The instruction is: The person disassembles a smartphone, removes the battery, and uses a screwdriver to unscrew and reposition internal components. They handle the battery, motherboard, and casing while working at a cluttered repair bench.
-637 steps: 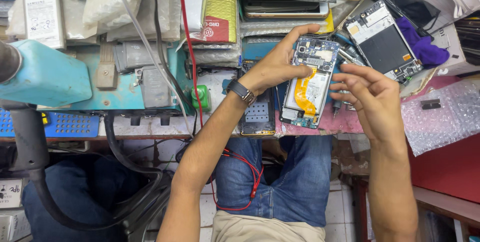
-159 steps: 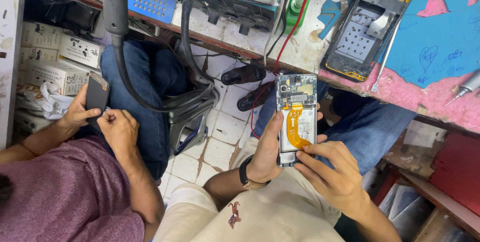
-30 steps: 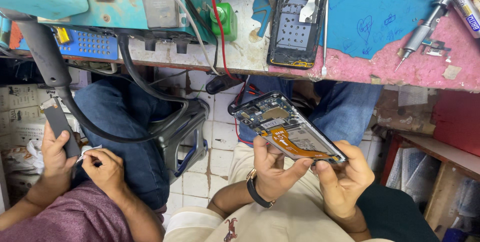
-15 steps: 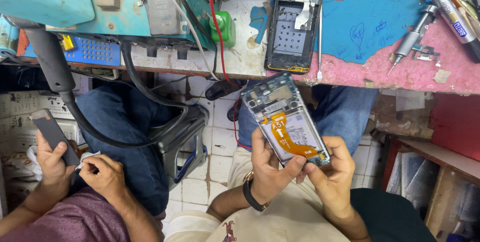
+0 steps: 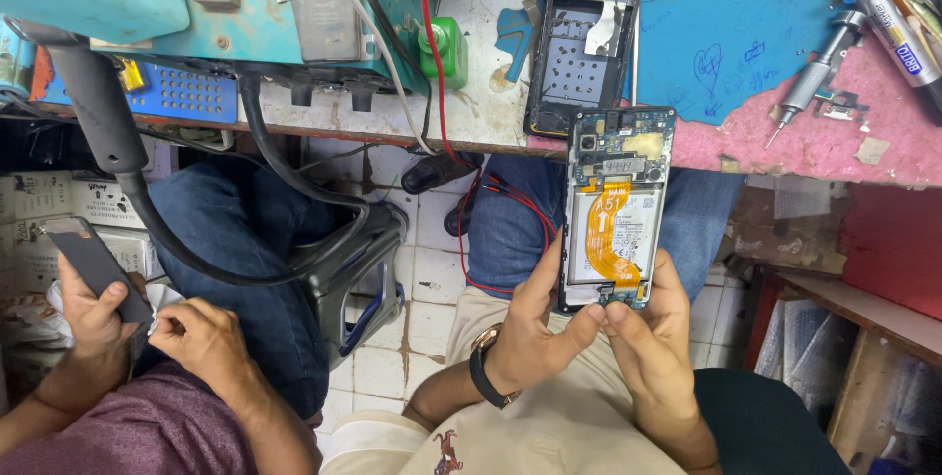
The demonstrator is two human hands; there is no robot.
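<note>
Both hands share one grip on an opened phone (image 5: 618,208), back cover off, held upright over the person's lap just below the worktop's edge. Left hand (image 5: 535,333), with a dark wristwatch (image 5: 488,377), closes around the phone's lower left side, thumb pressed to the bottom edge. Right hand (image 5: 653,338) closes around the lower right corner, thumb tip at the bottom end of the orange ribbon cable (image 5: 603,239) that runs down over the white battery. Holding only the lower end leaves the circuit board and cable exposed to view, and seems to steady the phone while the thumbs work at the bottom connector.

Above, the worktop (image 5: 765,141) has a worn pink surface with a blue mat (image 5: 736,33). On it lie an empty phone frame (image 5: 584,43), a small green bottle (image 5: 444,48), a silver screwdriver (image 5: 819,78) and a teal machine (image 5: 226,4). Red wires (image 5: 461,190) hang from the edge.

At lower left, another person in a maroon shirt holds a dark phone (image 5: 93,264) in one hand and a white cloth in the other. A dark stool (image 5: 353,269) stands on the white tiled floor (image 5: 417,289); a thick black hose (image 5: 196,239) curves past it.
</note>
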